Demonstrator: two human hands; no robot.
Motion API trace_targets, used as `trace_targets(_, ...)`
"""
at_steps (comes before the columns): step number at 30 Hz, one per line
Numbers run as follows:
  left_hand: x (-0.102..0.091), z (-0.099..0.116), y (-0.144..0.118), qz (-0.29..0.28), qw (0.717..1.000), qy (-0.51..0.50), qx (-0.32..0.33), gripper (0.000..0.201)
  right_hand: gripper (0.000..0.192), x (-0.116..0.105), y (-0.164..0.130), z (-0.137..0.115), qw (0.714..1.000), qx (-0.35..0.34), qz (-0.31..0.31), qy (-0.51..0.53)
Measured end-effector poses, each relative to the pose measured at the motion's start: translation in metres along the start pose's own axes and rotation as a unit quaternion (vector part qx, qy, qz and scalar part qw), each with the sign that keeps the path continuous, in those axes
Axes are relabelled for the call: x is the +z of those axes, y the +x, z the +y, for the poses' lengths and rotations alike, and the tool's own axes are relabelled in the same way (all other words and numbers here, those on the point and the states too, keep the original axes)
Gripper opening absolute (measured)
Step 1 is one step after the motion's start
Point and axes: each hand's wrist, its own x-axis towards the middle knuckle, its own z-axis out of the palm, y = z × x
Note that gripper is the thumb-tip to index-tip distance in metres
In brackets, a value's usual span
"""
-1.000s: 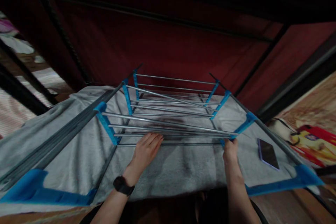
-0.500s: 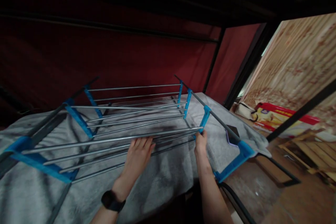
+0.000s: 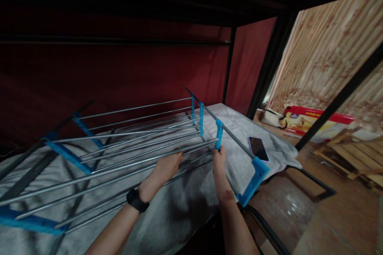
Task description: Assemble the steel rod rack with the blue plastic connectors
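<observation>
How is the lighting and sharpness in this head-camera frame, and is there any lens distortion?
Head view: dim, the top nearly black; daylight brightens the wooden wall at right. Straight rack rods bow toward the edges, wide-angle distortion. Left hand and right hand reasonably sharp; floor at lower right smeared.

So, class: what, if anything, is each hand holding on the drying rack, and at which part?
The right hand grips the drying rack at a rod's end, by a blue bracket. The left hand lies on the rods; a grip cannot be told.
</observation>
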Motion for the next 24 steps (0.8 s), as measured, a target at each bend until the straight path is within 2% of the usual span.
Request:
trace_targets(6, -0.02, 0.01, 0.004, -0.031, 0.999, 0.005, -0.026, 0.042, 0.019, 0.003, -0.001, -0.005, 1.0, 0.003, 0.017, -0.021)
trace_targets(13, -0.018, 0.012, 0.001, -0.024, 0.999, -0.015, -0.043, 0.039, 0.012, 0.002, -0.002, -0.007, 0.999, -0.014, 0.014, -0.05)
trace_targets(24, -0.015, 0.01, -0.001, -0.004, 0.999, -0.02, -0.035, 0.042, 0.023, 0.003, -0.002, -0.005, 0.996, -0.036, 0.016, -0.079)
